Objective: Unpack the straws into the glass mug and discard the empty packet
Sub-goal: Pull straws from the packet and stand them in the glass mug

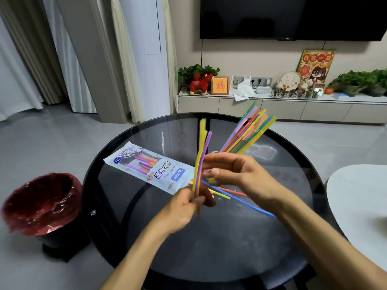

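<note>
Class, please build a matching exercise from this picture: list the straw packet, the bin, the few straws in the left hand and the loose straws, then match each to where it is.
Things:
1. straw packet
2. bin
3. few straws
4. loose straws

Places:
A. on the floor, left of the table
B. lying on the glass under the right hand
C. flat on the table's left side
D. held upright in the left hand

Pairs: 1-C, 2-A, 3-D, 4-B
</note>
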Demonstrator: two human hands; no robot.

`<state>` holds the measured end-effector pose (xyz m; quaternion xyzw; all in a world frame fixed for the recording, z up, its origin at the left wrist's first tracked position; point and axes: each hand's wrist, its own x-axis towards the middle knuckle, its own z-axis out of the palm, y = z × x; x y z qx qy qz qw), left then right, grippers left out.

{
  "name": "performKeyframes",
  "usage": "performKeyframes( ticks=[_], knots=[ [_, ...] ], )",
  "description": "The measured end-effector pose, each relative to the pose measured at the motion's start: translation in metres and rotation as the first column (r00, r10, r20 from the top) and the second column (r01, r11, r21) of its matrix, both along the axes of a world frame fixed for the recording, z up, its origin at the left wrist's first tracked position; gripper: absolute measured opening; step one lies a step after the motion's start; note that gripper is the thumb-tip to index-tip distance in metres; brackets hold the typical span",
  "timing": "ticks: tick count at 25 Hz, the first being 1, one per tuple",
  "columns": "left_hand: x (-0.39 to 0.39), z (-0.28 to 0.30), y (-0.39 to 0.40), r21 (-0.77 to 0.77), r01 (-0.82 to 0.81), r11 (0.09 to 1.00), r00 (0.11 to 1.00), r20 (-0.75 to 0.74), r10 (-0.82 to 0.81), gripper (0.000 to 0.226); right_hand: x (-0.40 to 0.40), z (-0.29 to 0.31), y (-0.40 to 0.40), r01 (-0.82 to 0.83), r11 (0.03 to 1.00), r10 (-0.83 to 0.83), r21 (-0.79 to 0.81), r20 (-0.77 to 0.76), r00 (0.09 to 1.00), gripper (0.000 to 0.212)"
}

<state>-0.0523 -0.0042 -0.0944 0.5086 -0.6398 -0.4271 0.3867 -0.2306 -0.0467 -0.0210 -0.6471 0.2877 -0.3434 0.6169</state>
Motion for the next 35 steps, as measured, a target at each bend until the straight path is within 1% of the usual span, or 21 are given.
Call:
performKeyframes(
  ticks=[2, 4, 5, 7, 9, 11, 13, 17, 19, 20, 22, 23, 24, 25, 27, 28, 29, 30, 31, 33, 35],
  knots=[
    [0.004, -0.006, 0.000, 0.074, 0.062, 0.995, 0.998, 0.017, -0.064, 0.019, 0.009, -0.007, 0.004, -0.035, 0.993, 0.032, -0.109, -0.028, 0.999, 0.028],
    [0.006, -0.001, 0.000, 0.124, 0.140, 0.982, 0.990, 0.004, -0.141, 0.019, 0.015, -0.013, 0.004, -0.009, 0.981, 0.001, -0.193, -0.044, 0.999, 0.022],
    [0.006, 0.002, 0.001, 0.145, 0.169, 0.975, 0.985, -0.006, -0.170, 0.019, 0.018, -0.015, 0.003, 0.017, 0.979, -0.026, -0.204, -0.045, 0.999, 0.018],
    [0.006, 0.006, 0.003, 0.171, 0.215, 0.962, 0.977, -0.045, -0.210, 0.019, 0.022, -0.018, 0.000, 0.065, 0.980, -0.071, -0.190, -0.028, 0.997, 0.009],
    [0.005, 0.008, 0.004, 0.204, 0.264, 0.943, 0.964, -0.095, -0.249, 0.020, 0.023, -0.020, -0.002, 0.090, 0.985, -0.093, -0.147, -0.013, 0.996, 0.009],
    [0.006, 0.008, 0.004, 0.257, 0.325, 0.910, 0.943, -0.155, -0.293, 0.022, 0.022, -0.020, -0.004, 0.053, 0.995, -0.053, -0.087, -0.003, 0.999, 0.015],
    [0.008, 0.007, 0.003, 0.300, 0.373, 0.878, 0.925, -0.198, -0.325, 0.022, 0.019, -0.021, -0.007, 0.029, 0.996, -0.032, -0.081, -0.042, 0.999, 0.013],
    [0.012, 0.004, -0.001, 0.339, 0.420, 0.842, 0.901, -0.264, -0.343, 0.017, 0.016, -0.022, -0.011, 0.024, 0.998, -0.028, -0.055, -0.081, 0.996, 0.018],
    [0.012, 0.003, 0.000, 0.353, 0.416, 0.838, 0.902, -0.275, -0.332, 0.018, 0.016, -0.021, -0.010, 0.036, 0.998, -0.039, -0.043, -0.089, 0.995, 0.016],
    [0.010, 0.004, 0.000, 0.352, 0.390, 0.851, 0.912, -0.274, -0.305, 0.019, 0.016, -0.019, -0.010, 0.076, 0.996, -0.079, -0.046, -0.086, 0.993, 0.014],
    [0.007, 0.007, -0.001, 0.317, 0.266, 0.910, 0.945, -0.273, -0.181, 0.022, 0.017, -0.013, -0.013, 0.216, 0.975, -0.217, -0.052, -0.036, 0.975, 0.012],
    [0.007, 0.010, -0.002, 0.272, 0.161, 0.949, 0.959, -0.270, -0.085, 0.023, 0.015, -0.008, -0.017, 0.310, 0.949, -0.310, -0.054, 0.025, 0.951, 0.009],
    [0.008, 0.012, -0.004, 0.218, 0.024, 0.976, 0.964, -0.264, 0.035, 0.022, 0.010, -0.002, -0.023, 0.418, 0.907, -0.412, -0.042, 0.114, 0.904, 0.004],
    [0.012, 0.014, -0.006, 0.168, -0.135, 0.977, 0.952, -0.251, 0.175, 0.020, 0.002, 0.004, -0.031, 0.531, 0.847, -0.518, -0.001, 0.223, 0.826, 0.004],
    [0.021, 0.015, -0.010, 0.097, -0.414, 0.905, 0.890, -0.164, 0.425, 0.015, -0.016, 0.012, -0.049, 0.705, 0.696, -0.689, 0.135, 0.398, 0.605, 0.012],
    [0.023, 0.013, -0.010, 0.068, -0.489, 0.870, 0.865, -0.091, 0.493, 0.014, -0.022, 0.012, -0.056, 0.754, 0.632, -0.739, 0.180, 0.433, 0.516, 0.014],
    [0.024, 0.011, -0.009, 0.047, -0.516, 0.855, 0.855, -0.026, 0.517, 0.014, -0.024, 0.009, -0.061, 0.785, 0.589, -0.768, 0.195, 0.439, 0.467, 0.015],
    [0.023, 0.008, -0.008, 0.037, -0.510, 0.859, 0.860, 0.019, 0.510, 0.014, -0.021, 0.005, -0.064, 0.804, 0.567, -0.782, 0.180, 0.425, 0.456, 0.014],
    [0.021, 0.006, -0.008, 0.032, -0.490, 0.871, 0.871, 0.052, 0.488, 0.015, -0.015, -0.002, -0.067, 0.817, 0.560, -0.788, 0.139, 0.395, 0.473, 0.013],
    [0.019, 0.003, -0.008, 0.009, -0.460, 0.888, 0.884, 0.100, 0.457, 0.017, -0.001, -0.016, -0.072, 0.830, 0.558, -0.798, 0.008, 0.281, 0.534, 0.011],
    [0.020, 0.003, -0.010, -0.041, -0.458, 0.888, 0.878, 0.136, 0.459, 0.017, 0.008, -0.028, -0.080, 0.836, 0.542, -0.821, -0.082, 0.159, 0.548, 0.014]
  ],
)
